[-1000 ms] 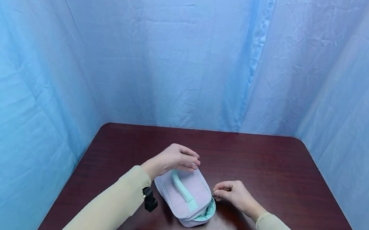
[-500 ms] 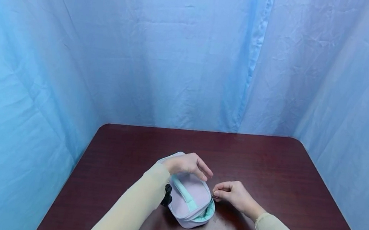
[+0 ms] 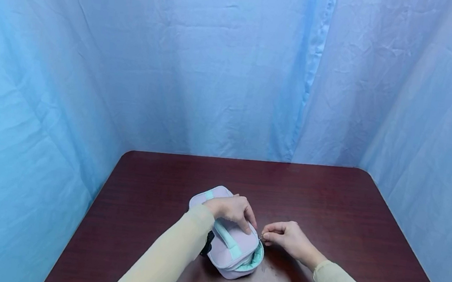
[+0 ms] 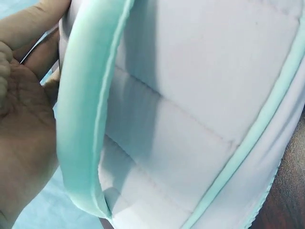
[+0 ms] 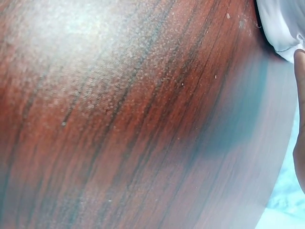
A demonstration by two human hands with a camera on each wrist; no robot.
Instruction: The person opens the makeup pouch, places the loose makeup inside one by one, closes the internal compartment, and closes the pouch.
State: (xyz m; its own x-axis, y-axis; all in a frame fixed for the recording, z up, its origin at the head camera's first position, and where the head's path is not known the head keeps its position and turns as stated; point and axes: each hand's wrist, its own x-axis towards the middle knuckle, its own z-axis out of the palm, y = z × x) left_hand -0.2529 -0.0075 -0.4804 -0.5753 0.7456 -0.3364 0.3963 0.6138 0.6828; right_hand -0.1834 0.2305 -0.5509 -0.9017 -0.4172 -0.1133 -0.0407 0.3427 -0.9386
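A lilac lunch bag (image 3: 224,261) with mint trim sits on the table, its front right corner unzipped and showing a mint lining. On its lid stands a mint handle (image 4: 81,109). My left hand (image 3: 232,208) lies over the lid, thumb on top and fingers curled down at the far right edge; in the left wrist view it is partly hidden behind the handle. At the bag's right side my right hand (image 3: 287,240) pinches the small zipper pull (image 3: 261,238) between thumb and forefinger. Only a sliver of that hand (image 5: 300,119) shows in the right wrist view.
The dark red-brown wooden table (image 3: 348,206) has rounded far corners. Light blue curtains (image 3: 234,67) hang behind it and along both sides. Each wrist wears a black camera mount, the left one (image 3: 208,243) close beside the bag.
My left hand has moved right across the lid and come down onto its far right edge. The right hand stays at the zipper pull, and the bag has hardly moved.
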